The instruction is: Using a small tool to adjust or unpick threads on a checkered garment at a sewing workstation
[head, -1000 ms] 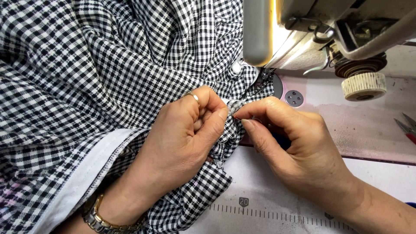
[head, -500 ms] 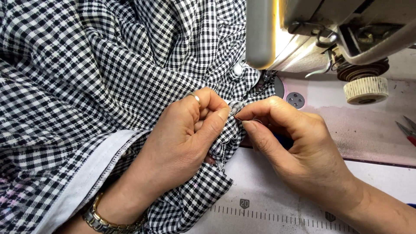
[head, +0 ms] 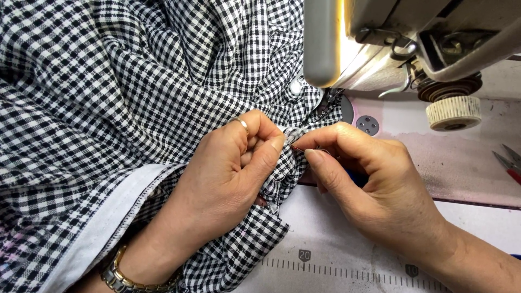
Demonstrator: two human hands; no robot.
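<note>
A black-and-white checked shirt lies bunched over the sewing table and fills the left of the head view. My left hand pinches a folded edge of the shirt between thumb and fingers; it wears a ring and a metal wristwatch. My right hand pinches the same fold from the right, fingertips almost touching the left thumb. A small white button sits on the cloth just behind the hands. Whether a needle is between my right fingers I cannot tell.
The grey sewing machine head hangs over the upper right, with its presser foot just behind my hands and a cream knurled knob. Red-handled snips lie at the right edge. A ruler scale runs along the table front.
The view has shifted slightly, so the machine sits a little further right. Both hands keep pinching the fold, and the right fingers have closed a bit tighter on it.
</note>
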